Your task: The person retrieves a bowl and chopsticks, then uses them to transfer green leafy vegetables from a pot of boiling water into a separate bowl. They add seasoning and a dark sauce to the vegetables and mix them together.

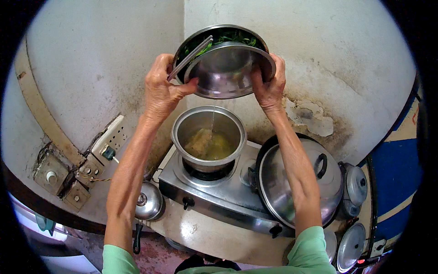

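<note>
My left hand (164,85) grips the left rims of two steel bowls, with a pair of metal chopsticks (191,56) between its fingers. My right hand (272,84) holds them at the right. The rear metal bowl (220,26) contains leafy greens (236,37); the front steel bowl (226,73) is pressed over its mouth, and both are tilted. A thin stream of liquid falls from them into a metal pot (208,162) below, where a pale brown piece of food (200,140) lies in yellowish liquid. The pot sits on the left burner of a gas stove (219,198).
A large lidded wok (291,181) covers the stove's right side. A small lidded pan (149,202) stands left of the stove. Further right are a lidded pot (356,186) and a loose lid (350,246). A power strip (111,140) with a plugged-in cord is on the left wall.
</note>
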